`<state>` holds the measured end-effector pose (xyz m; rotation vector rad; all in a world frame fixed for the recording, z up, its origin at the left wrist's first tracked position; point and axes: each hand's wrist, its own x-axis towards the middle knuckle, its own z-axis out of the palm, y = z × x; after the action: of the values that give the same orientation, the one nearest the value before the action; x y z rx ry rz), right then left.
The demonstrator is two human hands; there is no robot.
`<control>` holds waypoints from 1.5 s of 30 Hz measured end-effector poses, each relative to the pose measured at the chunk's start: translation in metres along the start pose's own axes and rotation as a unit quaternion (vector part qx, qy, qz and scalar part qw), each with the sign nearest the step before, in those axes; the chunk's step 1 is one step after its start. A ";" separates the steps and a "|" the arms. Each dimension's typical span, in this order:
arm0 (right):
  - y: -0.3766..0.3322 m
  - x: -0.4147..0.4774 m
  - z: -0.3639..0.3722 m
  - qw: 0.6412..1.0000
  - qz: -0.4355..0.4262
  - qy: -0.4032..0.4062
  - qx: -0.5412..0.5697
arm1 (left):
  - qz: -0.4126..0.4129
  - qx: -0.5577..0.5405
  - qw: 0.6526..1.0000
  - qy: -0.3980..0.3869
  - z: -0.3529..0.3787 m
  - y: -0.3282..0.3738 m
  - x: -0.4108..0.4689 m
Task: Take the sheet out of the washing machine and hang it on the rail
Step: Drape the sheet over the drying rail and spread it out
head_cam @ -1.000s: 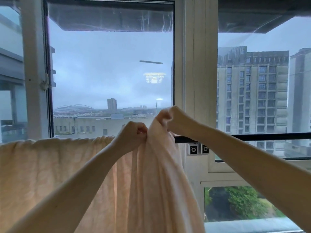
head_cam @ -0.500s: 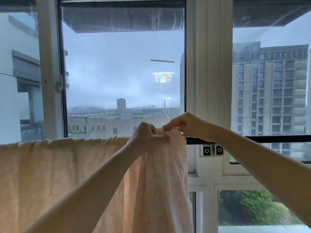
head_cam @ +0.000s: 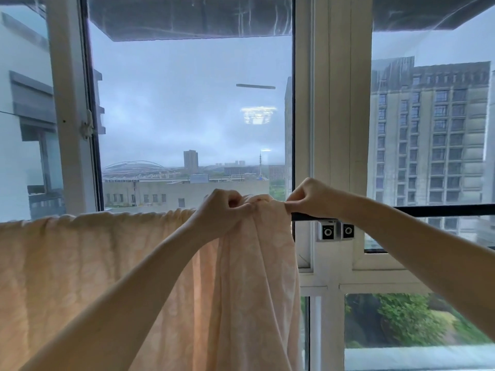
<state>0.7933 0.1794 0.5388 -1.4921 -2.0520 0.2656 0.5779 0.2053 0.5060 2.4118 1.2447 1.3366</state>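
A pale peach patterned sheet (head_cam: 80, 277) hangs over a black horizontal rail (head_cam: 442, 210) in front of a large window. It covers the rail from the left edge of view to about the middle, where it is bunched into folds. My left hand (head_cam: 222, 210) is closed on the bunched top edge. Just to its right, my right hand (head_cam: 310, 196) pinches the sheet's right end at the rail. The rail's right part is bare. No washing machine is in view.
White window frames (head_cam: 340, 129) stand directly behind the rail. Two small black-and-white fittings (head_cam: 337, 231) sit on the frame just below the rail. Buildings and trees lie outside the glass.
My hands have drawn apart along the rail, the right one moving right with the sheet's end, so the bunched cloth spreads a little. The view has shifted slightly.
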 end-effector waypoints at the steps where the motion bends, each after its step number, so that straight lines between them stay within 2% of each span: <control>1: 0.002 0.002 0.003 0.999 -0.005 0.033 0.017 | 0.001 0.000 1.000 -0.007 -0.001 0.000 0.000; 4: -0.001 0.003 0.013 0.997 -0.016 0.071 -0.010 | 0.011 0.006 1.000 -0.019 -0.002 0.002 -0.001; 7: 0.000 0.005 0.016 0.994 0.013 0.111 -0.012 | 0.015 0.012 1.000 -0.011 0.000 0.001 -0.001; 11: -0.001 0.001 -0.006 0.981 0.089 0.113 0.130 | 0.015 0.022 1.000 0.003 0.003 0.003 -0.004; 14: 0.008 -0.007 -0.030 0.931 0.150 0.126 0.308 | 0.010 0.022 1.000 0.005 0.005 0.008 -0.004; 15: 0.013 -0.011 -0.038 0.922 0.155 0.134 0.329 | 0.008 0.014 1.000 0.008 0.006 0.009 -0.005; 19: 0.037 -0.025 -0.068 0.936 0.156 0.167 0.267 | -0.007 -0.014 1.000 0.005 0.009 0.018 -0.007; 24: 0.074 -0.029 -0.097 0.941 0.149 0.204 0.227 | -0.022 0.033 0.999 -0.010 0.024 0.035 -0.005; 29: 0.118 -0.027 -0.130 0.938 0.171 0.254 0.160 | -0.045 0.046 0.997 0.049 0.035 0.042 -0.002; 32: 0.138 -0.034 -0.155 0.929 0.172 0.325 0.038 | -0.067 0.071 0.993 0.074 0.037 0.041 -0.001; 34: 0.147 -0.048 -0.164 0.924 0.130 0.355 -0.058 | -0.081 0.073 0.991 0.075 0.037 0.040 0.000; 36: 0.156 -0.060 -0.162 0.934 0.077 0.334 -0.099 | -0.090 0.053 0.992 0.067 0.038 0.045 0.000; 39: 0.159 -0.070 -0.144 0.968 0.029 0.196 -0.153 | -0.094 0.019 0.995 0.027 0.042 0.058 0.000; 41: 0.151 -0.072 -0.132 0.976 -0.011 0.123 -0.181 | -0.094 0.005 0.996 -0.004 0.044 0.065 0.000; 45: 0.114 -0.076 -0.105 0.985 -0.110 0.022 -0.130 | -0.078 0.004 0.997 0.022 0.051 0.073 -0.001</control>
<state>0.9595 0.1312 0.5439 -1.3841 -2.2597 -0.1260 0.6601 0.1705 0.5075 2.2492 1.4186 1.3496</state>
